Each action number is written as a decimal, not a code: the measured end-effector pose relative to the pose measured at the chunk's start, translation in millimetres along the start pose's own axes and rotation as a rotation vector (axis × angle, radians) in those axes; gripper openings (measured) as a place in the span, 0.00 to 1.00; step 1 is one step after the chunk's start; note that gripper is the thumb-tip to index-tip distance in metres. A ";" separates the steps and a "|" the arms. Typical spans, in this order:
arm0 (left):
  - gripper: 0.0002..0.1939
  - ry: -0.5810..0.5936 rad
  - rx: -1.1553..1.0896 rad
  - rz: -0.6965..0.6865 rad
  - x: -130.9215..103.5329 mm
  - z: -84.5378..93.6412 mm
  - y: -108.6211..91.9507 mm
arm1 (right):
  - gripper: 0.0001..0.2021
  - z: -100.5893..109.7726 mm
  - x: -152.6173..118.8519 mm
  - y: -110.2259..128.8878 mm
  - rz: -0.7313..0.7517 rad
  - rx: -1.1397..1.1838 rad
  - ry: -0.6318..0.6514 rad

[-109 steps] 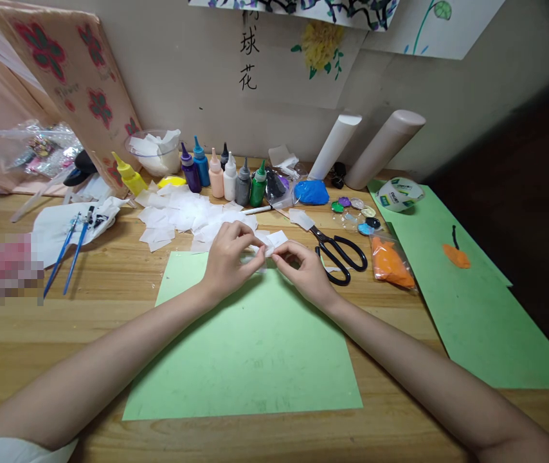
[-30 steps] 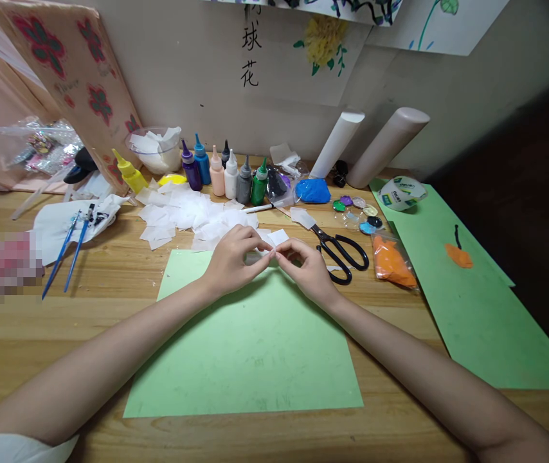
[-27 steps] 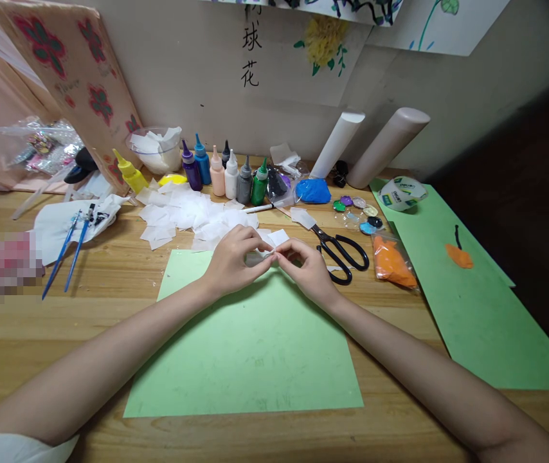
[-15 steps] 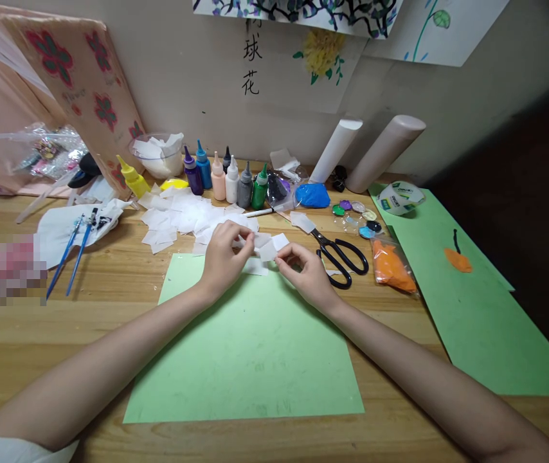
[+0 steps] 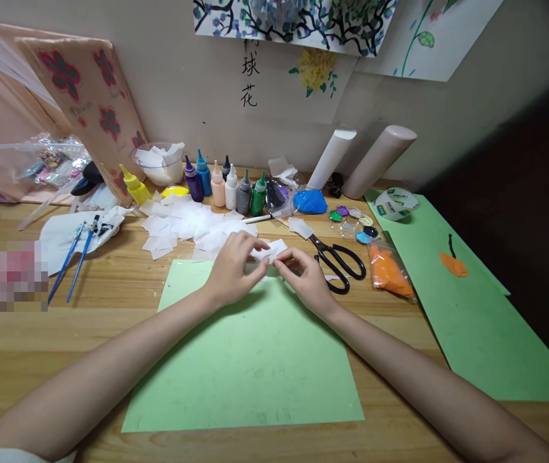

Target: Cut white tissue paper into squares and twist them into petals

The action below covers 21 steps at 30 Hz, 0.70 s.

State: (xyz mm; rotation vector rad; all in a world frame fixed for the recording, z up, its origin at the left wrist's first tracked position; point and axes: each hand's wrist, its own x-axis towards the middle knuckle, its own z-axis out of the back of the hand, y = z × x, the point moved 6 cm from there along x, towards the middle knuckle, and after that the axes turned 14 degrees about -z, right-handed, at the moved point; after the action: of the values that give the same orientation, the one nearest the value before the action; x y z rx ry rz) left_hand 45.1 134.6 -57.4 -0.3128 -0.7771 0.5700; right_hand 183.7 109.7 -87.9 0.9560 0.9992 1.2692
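Observation:
Both of my hands meet above the far edge of a green sheet of paper. Between their fingertips is a small piece of white tissue paper. My left hand is closed, its thumb and fingers pinching the left side of that piece. My right hand pinches the lower right side between thumb and forefinger. Just beyond the left hand lies a spread heap of white tissue pieces. Black-handled scissors rest right of my right hand, their blades partly under a white scrap.
Paint bottles stand in a row along the wall, near a bowl of white tissue. Rightward are blue clay, bagged orange clay, a tape roll and another green sheet. Paintbrushes lie at left.
My left hand has moved right and closed in on the tissue piece, which both hands now pinch. The camera view has tilted up slightly.

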 end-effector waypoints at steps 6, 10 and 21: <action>0.06 0.055 0.024 -0.079 0.0 -6.0 -2.8 | 0.07 -1.0 -0.6 1.2 0.018 0.029 0.034; 0.07 -0.116 0.102 0.121 -5.0 3.6 17.3 | 0.04 -3.8 -3.6 7.1 0.101 -0.166 0.018; 0.10 -0.318 0.196 0.314 -14.1 15.1 28.6 | 0.04 -14.4 -11.0 14.6 0.294 -0.507 -0.009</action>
State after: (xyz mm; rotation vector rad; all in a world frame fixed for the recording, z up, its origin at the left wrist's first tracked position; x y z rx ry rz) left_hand 15.4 150.3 -68.5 -0.1642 -0.9773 1.0013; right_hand 165.3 100.0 -77.6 0.7222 0.4950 1.6596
